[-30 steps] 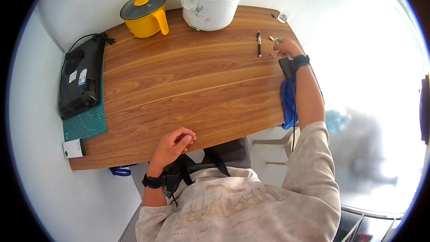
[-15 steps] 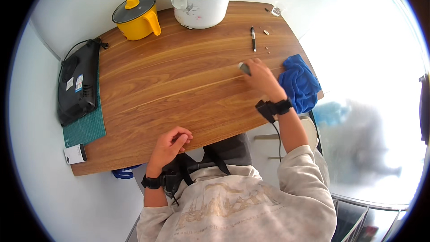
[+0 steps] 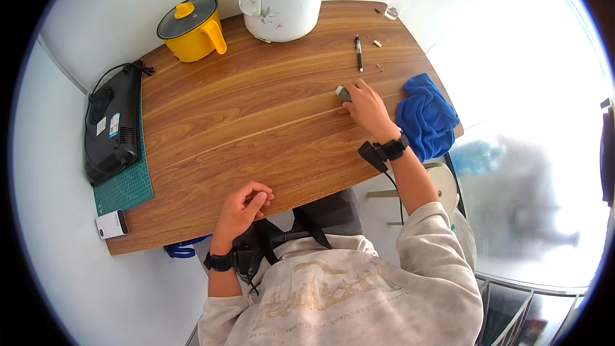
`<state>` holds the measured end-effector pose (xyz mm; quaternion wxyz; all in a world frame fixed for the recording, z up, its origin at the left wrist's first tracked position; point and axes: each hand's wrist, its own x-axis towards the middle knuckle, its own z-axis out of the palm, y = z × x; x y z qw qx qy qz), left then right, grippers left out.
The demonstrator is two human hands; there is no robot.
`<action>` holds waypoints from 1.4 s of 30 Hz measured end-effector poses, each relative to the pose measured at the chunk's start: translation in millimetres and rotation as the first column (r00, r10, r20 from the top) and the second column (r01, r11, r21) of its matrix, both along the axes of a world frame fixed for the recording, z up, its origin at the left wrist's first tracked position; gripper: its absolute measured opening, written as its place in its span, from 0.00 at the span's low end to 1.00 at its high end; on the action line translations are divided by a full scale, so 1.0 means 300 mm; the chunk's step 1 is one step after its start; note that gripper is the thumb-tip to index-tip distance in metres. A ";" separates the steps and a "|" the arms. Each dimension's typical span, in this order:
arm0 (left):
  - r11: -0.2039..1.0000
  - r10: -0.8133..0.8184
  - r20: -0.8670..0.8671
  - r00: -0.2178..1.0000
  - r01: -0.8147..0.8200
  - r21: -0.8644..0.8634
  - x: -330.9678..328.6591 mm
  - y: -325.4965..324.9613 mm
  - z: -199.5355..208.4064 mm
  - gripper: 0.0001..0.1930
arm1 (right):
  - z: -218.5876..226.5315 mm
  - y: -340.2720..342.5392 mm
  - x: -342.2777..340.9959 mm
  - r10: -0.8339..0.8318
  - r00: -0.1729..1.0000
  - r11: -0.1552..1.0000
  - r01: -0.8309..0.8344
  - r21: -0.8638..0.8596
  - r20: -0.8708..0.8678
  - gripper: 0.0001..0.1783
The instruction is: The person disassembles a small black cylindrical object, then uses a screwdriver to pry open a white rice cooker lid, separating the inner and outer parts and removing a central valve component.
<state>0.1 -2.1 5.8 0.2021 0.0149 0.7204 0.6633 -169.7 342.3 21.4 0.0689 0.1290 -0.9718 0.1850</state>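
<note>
Over the right half of the wooden table (image 3: 211,115), my right hand (image 3: 370,110) grips a small grey-green block with a pale end (image 3: 343,94); its exact kind is unclear. Just beyond these fingers lies a black pen (image 3: 359,54), with a small white piece (image 3: 377,43) and some tiny crumbs beside it. A crumpled blue cloth (image 3: 426,118) rests to the right of my right hand. Down by the table's front edge, my left hand (image 3: 245,208) is loosely curled closed, and nothing shows in it. Both wrists wear black straps.
A white rice cooker (image 3: 285,16) and a yellow lidded pot (image 3: 195,35) stand at the back. On the left, a black appliance with a cord (image 3: 114,125) sits on a green cutting mat (image 3: 131,186), near a white box (image 3: 112,224). A clear cup (image 3: 391,11) stands at the far right corner.
My right hand has shifted slightly left with the small block, which appears lower against the tabletop. The whole view has tilted a little. My left hand stays curled in place.
</note>
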 end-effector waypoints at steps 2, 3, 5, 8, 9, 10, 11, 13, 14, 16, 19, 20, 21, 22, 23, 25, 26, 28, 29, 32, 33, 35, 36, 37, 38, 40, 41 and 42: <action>1.000 0.001 0.003 1.000 -0.001 0.001 -0.001 -0.003 -0.006 0.09 | 0.000 0.004 -0.006 -0.009 1.000 1.000 0.009 -0.009 0.014 0.24; 1.000 -0.002 0.005 1.000 0.002 0.003 0.000 -0.006 -0.010 0.09 | 0.004 0.004 -0.010 -0.018 0.999 1.000 0.019 -0.024 0.030 0.25; 1.000 -0.006 0.010 1.000 0.006 0.007 0.002 -0.012 -0.015 0.10 | 0.014 -0.003 -0.012 -0.035 0.998 0.999 0.037 -0.038 0.052 0.27; 1.000 0.002 0.011 1.000 -0.002 0.024 0.005 -0.011 -0.019 0.10 | 0.026 -0.013 -0.002 -0.046 0.998 0.999 0.046 -0.020 0.041 0.29; 1.000 0.006 0.008 1.000 -0.006 0.023 0.005 -0.010 -0.021 0.10 | 0.027 -0.011 0.000 -0.037 0.999 0.999 0.037 -0.006 0.012 0.30; 1.000 0.011 0.006 1.000 -0.012 0.021 0.006 -0.008 -0.023 0.10 | 0.029 -0.009 0.001 -0.026 0.999 1.000 0.027 0.008 -0.018 0.30; 1.000 0.018 0.003 1.000 -0.018 0.019 0.007 -0.008 -0.024 0.10 | 0.034 -0.008 0.001 -0.025 1.000 1.000 0.025 0.012 -0.011 0.30; 1.000 0.024 0.000 1.000 -0.024 0.015 0.008 -0.003 -0.011 0.10 | 0.052 0.003 -0.008 -0.021 1.000 0.999 0.021 0.023 -0.002 0.29; 1.000 0.029 -0.001 1.000 -0.029 0.013 0.009 -0.003 -0.007 0.10 | 0.049 0.013 -0.022 -0.038 0.999 0.999 0.038 -0.010 -0.003 0.29; 0.998 0.039 -0.007 0.999 -0.039 0.042 0.008 -0.002 -0.013 0.10 | 0.053 0.035 -0.067 -0.071 0.997 0.995 0.071 -0.076 -0.004 0.29; 0.997 0.048 -0.021 0.999 -0.047 0.054 0.005 0.000 -0.018 0.10 | 0.061 0.079 -0.202 -0.203 0.976 0.978 0.198 0.062 0.085 0.29; 0.998 0.050 -0.026 0.998 -0.048 0.050 0.009 -0.002 -0.017 0.10 | 0.052 0.095 -0.241 -0.253 0.962 0.965 0.243 0.103 0.101 0.29; 0.997 0.057 -0.015 0.998 -0.056 0.048 0.016 -0.011 -0.017 0.10 | 0.045 0.094 -0.275 -0.302 0.947 0.949 0.288 0.128 0.108 0.28; 0.996 0.066 -0.010 0.998 -0.065 0.054 0.018 -0.009 -0.017 0.09 | 0.051 0.100 -0.313 -0.349 0.931 0.930 0.331 0.158 0.106 0.28; 0.995 0.075 -0.004 0.997 -0.075 0.060 0.018 -0.005 -0.017 0.09 | 0.058 0.107 -0.349 -0.395 0.913 0.909 0.373 0.188 0.103 0.28; 0.995 0.082 -0.027 0.996 -0.080 0.057 0.014 0.002 -0.012 0.09 | 0.034 0.145 -0.427 -0.389 0.905 0.907 0.343 0.246 0.171 0.27; 0.995 0.085 -0.038 0.996 -0.082 0.055 0.015 0.005 -0.008 0.09 | 0.012 0.159 -0.454 -0.387 0.899 0.904 0.327 0.274 0.205 0.27; 0.994 0.099 -0.031 0.995 -0.097 0.044 0.023 0.001 -0.007 0.09 | 0.036 0.134 -0.456 -0.381 0.869 0.921 0.327 0.210 0.317 0.23; 0.994 0.103 -0.028 0.994 -0.102 0.039 0.026 0.001 -0.006 0.09 | -0.003 0.173 -0.491 -0.363 0.881 0.928 0.312 0.203 0.303 0.22; 0.995 0.097 -0.035 0.995 -0.096 0.041 0.016 0.008 -0.004 0.09 | -0.039 0.247 -0.531 -0.331 0.910 0.942 0.302 0.148 0.249 0.17; 0.994 0.102 -0.019 0.995 -0.101 0.047 0.016 0.000 -0.005 0.09 | -0.021 0.226 -0.514 -0.313 0.922 0.950 0.299 0.093 0.229 0.16; 0.993 0.101 0.022 0.995 -0.103 0.061 0.025 -0.010 -0.001 0.09 | 0.035 0.163 -0.420 -0.301 0.931 0.945 0.321 -0.067 0.204 0.15; 0.993 0.085 0.027 0.996 -0.087 0.077 0.022 -0.020 0.007 0.09 | 0.071 0.114 -0.345 -0.223 0.955 0.951 0.257 -0.172 0.195 0.14; 0.993 0.066 0.033 0.997 -0.069 0.097 0.017 -0.031 0.017 0.09 | 0.111 0.063 -0.259 -0.148 0.973 0.943 0.193 -0.272 0.178 0.13; 0.993 0.055 0.045 0.997 -0.060 0.105 0.019 -0.047 0.034 0.09 | 0.152 -0.014 -0.166 -0.096 0.973 0.930 0.163 -0.329 0.209 0.14; 0.998 0.030 -0.124 0.992 -0.036 -0.047 -0.027 -0.062 0.113 0.08 | 0.196 -0.108 -0.037 0.033 0.958 0.878 0.109 -0.466 0.286 0.13; 0.991 0.007 -0.202 0.979 -0.033 -0.127 -0.053 -0.072 0.161 0.07 | 0.192 -0.142 0.006 0.136 0.931 0.828 0.081 -0.556 0.338 0.12; 0.958 -0.024 -0.421 0.907 -0.100 -0.270 -0.093 -0.075 0.209 0.07 | 0.188 -0.174 0.026 0.240 0.897 0.763 0.061 -0.643 0.371 0.10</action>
